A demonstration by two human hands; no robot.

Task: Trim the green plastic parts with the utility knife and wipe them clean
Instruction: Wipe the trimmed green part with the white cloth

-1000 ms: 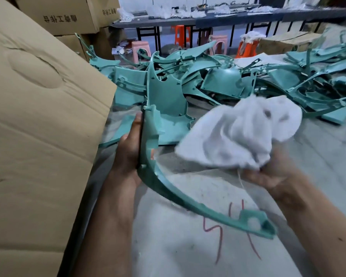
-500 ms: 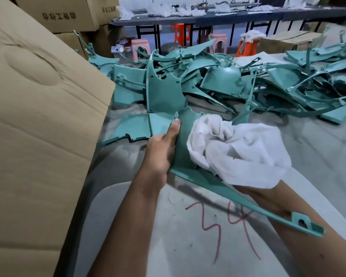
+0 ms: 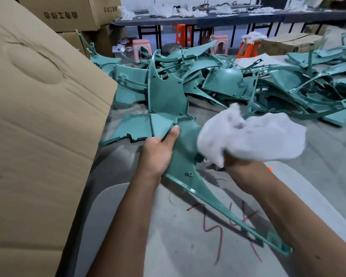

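1 green plastic part [image 3: 185,156] is in hand, a long curved panel tapering to a thin tip over a grey surface [image 3: 168,226] marked with red scrawl [image 3: 218,230]. Beyond it a heap of green parts [image 3: 228,84] covers the floor (too tangled to count). 1 white cloth [image 3: 254,136] is in view; the utility knife cannot be made out. 4 stools stand by a long dark table [image 3: 228,17]: 2 pink stools [image 3: 141,46] and 2 orange stools [image 3: 181,33]. At least 3 cardboard boxes [image 3: 64,13] are stacked at the back left, all closed, their contents hidden; 1 large cardboard sheet [image 3: 38,126] fills the left. The left hand [image 3: 158,150] grips the part's wide end, thumb laid straight along its face, fingers curled under the edge. The right hand [image 3: 236,162] is clenched around the bunched cloth, which is blurred and sits just above the panel's right edge; whether it touches there I cannot tell.
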